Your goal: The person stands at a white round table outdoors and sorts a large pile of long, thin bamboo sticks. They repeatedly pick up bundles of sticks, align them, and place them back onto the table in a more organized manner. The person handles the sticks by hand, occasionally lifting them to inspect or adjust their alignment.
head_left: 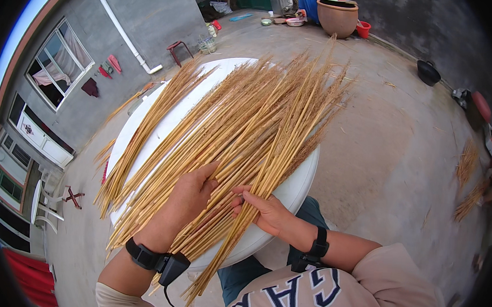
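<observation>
The right hand (267, 214) is closed around a slender bundle of straw-yellow dry stalks with feathery brown heads (267, 180), its thumb laid across the top and its fingers curled at the sides; the left hand (192, 192) is placed just to the left of this bundle, above a broad layer of similar yellow stalks (219, 129), with its fingers partly curled; whether it pinches a stalk cannot be told. The held bundle lies over the right side of the broad layer, on a round white plastic table (296, 187); the grip is set on the bare lower stems, presumably because the stems bunch firmly there and the brittle-looking heads are left uncrushed; the table apparently supports the upper length, so that one hand can control the rest. A separate narrow sheaf of yellow stalks (146, 127) lies at the left side of the table, set apart by a strip of bare white surface, probably to keep the groups distinct. The long axis of the held bundle runs obliquely, from lower left to upper right; the feathery heads point away from the person, and the bare stem ends point back toward the person, projecting past the near table edge.
</observation>
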Available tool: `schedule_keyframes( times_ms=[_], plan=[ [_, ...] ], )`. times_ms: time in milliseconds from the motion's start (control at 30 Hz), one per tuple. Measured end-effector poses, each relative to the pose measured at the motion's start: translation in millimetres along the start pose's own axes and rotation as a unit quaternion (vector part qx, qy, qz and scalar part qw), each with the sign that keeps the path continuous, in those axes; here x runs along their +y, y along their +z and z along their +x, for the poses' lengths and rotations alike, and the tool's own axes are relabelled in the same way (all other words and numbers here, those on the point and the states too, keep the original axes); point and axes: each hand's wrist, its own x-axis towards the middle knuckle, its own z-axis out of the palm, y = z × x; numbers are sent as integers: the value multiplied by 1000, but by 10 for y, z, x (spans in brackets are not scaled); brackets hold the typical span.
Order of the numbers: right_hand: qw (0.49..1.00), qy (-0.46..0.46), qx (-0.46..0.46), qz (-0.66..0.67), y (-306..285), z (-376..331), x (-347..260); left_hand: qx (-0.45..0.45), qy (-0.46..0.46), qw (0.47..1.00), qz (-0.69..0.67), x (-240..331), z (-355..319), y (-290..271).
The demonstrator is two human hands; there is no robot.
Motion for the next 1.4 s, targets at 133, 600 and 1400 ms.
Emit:
schedule_keyframes(
  times_ms=[133,600,1400],
  plan=[
    [999,-32,5,23,-61,27,61,-50,92,994,30,13,-128,506],
    [999,-42,16,6,-87,2,77,-63,18,989,-134,-63,-318,609],
    [995,-71,1,74,-130,68,42,-208,-124,951,-192,-617,-1217,311]
  ],
)
